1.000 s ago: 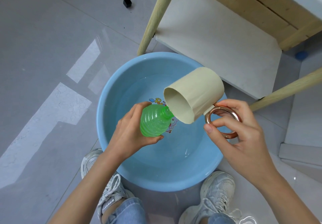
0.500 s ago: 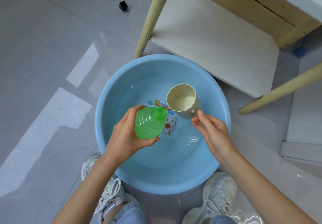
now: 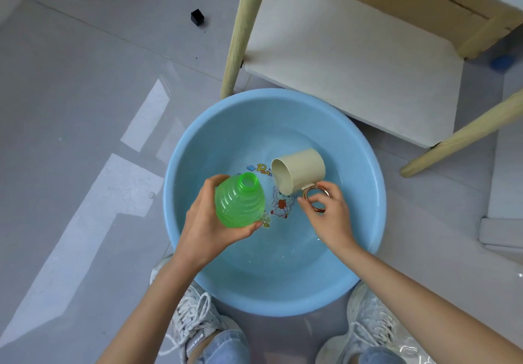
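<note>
over the blue basin on the grey floor, my left hand is wrapped round the green ribbed bottle, its open neck pointing up and toward the cup. my right hand pinches the copper ring handle of the beige cup, which is tipped with its mouth facing the bottle, the two close but apart. shallow water sits over the cartoon print on the basin's bottom. a wooden stool leg stands just behind the basin's rim.

Grey floor — blue basin, black cube
</note>
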Demonstrator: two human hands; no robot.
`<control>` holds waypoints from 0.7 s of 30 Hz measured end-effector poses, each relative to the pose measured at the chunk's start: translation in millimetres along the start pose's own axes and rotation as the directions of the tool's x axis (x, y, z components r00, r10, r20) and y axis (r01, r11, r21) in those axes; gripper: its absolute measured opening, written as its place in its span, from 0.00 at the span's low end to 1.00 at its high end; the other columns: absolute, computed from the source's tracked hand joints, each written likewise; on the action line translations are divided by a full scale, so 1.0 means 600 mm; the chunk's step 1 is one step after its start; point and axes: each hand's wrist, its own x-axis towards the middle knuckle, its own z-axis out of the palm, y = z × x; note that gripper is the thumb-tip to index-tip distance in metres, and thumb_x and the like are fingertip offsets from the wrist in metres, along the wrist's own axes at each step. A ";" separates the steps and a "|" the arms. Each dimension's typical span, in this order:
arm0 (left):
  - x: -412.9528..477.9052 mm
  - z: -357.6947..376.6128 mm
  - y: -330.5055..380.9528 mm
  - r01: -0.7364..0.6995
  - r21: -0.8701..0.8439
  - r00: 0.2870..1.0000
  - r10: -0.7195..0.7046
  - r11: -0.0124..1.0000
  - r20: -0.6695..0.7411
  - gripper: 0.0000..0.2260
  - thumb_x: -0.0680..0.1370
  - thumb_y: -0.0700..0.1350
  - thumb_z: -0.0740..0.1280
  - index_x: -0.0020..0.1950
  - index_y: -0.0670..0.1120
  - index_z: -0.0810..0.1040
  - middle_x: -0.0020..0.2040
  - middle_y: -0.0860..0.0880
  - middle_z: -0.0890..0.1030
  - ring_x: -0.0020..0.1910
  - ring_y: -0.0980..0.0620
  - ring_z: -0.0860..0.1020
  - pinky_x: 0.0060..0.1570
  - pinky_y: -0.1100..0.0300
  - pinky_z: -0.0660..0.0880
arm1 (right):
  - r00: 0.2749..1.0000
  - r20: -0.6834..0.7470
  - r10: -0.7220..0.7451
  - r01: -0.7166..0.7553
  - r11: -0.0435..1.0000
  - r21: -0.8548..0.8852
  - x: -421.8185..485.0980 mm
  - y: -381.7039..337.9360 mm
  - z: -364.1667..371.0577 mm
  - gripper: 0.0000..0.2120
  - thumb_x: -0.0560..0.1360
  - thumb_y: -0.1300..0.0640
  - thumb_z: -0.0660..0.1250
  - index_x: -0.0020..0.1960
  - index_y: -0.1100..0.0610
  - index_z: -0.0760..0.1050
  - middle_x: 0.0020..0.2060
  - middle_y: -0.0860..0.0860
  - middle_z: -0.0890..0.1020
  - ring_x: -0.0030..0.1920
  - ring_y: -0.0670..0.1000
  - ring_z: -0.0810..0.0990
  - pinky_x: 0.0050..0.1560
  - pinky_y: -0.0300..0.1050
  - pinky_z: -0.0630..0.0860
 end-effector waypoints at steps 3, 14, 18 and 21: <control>0.000 -0.003 0.004 -0.011 0.009 1.000 0.011 1.000 -0.004 0.36 0.56 0.64 0.75 0.59 0.61 0.63 0.54 0.65 0.75 0.52 0.64 0.75 0.48 0.74 0.68 | 0.996 0.022 -0.082 0.085 0.980 -0.178 0.001 0.015 0.005 0.08 0.69 0.57 0.77 0.34 0.58 0.80 0.52 0.53 0.79 0.54 0.56 0.75 0.54 0.40 0.69; 0.005 -0.002 0.022 -0.028 0.037 1.000 0.027 0.999 0.009 0.36 0.56 0.63 0.75 0.59 0.59 0.64 0.54 0.64 0.76 0.52 0.61 0.77 0.49 0.70 0.71 | 0.995 0.057 -0.080 0.096 0.904 -0.417 0.004 0.014 -0.001 0.13 0.63 0.51 0.80 0.34 0.56 0.78 0.42 0.52 0.80 0.45 0.59 0.77 0.42 0.49 0.75; 0.003 -0.006 0.037 -0.031 0.047 1.000 0.031 0.998 -0.005 0.35 0.55 0.64 0.75 0.57 0.63 0.63 0.53 0.65 0.76 0.51 0.62 0.77 0.47 0.72 0.70 | 0.990 0.064 -0.127 0.143 0.885 -0.444 -0.007 -0.013 -0.025 0.13 0.65 0.55 0.79 0.32 0.58 0.77 0.41 0.55 0.81 0.42 0.60 0.80 0.39 0.50 0.77; 0.001 -0.011 0.056 -0.028 0.034 1.000 0.028 0.999 -0.012 0.34 0.55 0.64 0.75 0.56 0.63 0.64 0.54 0.68 0.75 0.50 0.62 0.78 0.47 0.69 0.72 | 0.985 0.069 -0.161 0.175 0.914 -0.367 -0.007 -0.030 -0.047 0.11 0.70 0.55 0.73 0.33 0.59 0.76 0.35 0.53 0.80 0.37 0.59 0.79 0.37 0.49 0.76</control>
